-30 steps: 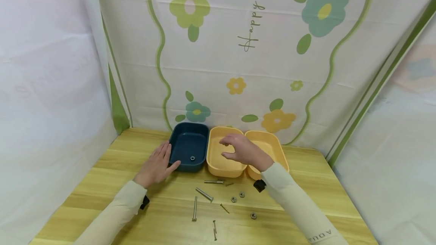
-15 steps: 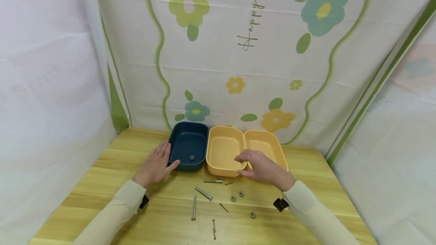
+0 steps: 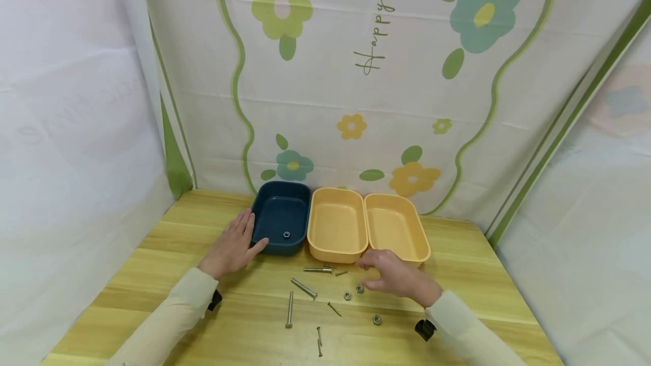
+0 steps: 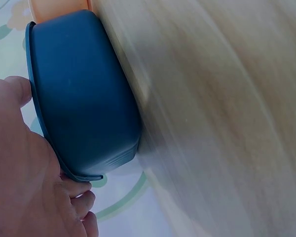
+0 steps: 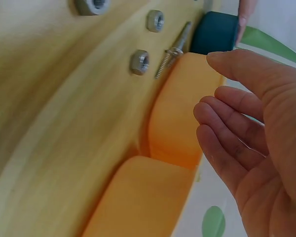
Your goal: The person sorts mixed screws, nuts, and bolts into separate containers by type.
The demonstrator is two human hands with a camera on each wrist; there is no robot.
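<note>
My left hand point(image 3: 230, 247) rests against the front left corner of a dark blue tray point(image 3: 281, 246), thumb at the front rim and fingers along the left side; its wall point(image 4: 84, 94) fills much of the left wrist view. A hex nut point(image 3: 287, 235) lies inside. My right hand point(image 3: 394, 277) hovers, holding nothing, its fingers loosely bent beside a hex nut point(image 3: 360, 288) on the table. A second nut point(image 3: 348, 296) lies just left of that one, and a third nut point(image 3: 377, 319) is nearer the front. In the right wrist view, thumb and fingers point(image 5: 227, 118) stand apart.
Two yellow trays, the middle one point(image 3: 338, 256) and the right one point(image 3: 399, 225), stand beside the blue one against a floral cloth point(image 3: 315, 95). Long bolts point(image 3: 304, 289) and several small screws point(image 3: 334, 309) lie scattered on the wooden table point(image 3: 244, 321).
My right hand has drawn back from over the middle yellow tray, moving right and towards the front, down near the nuts. The left hand has stayed at the blue tray.
</note>
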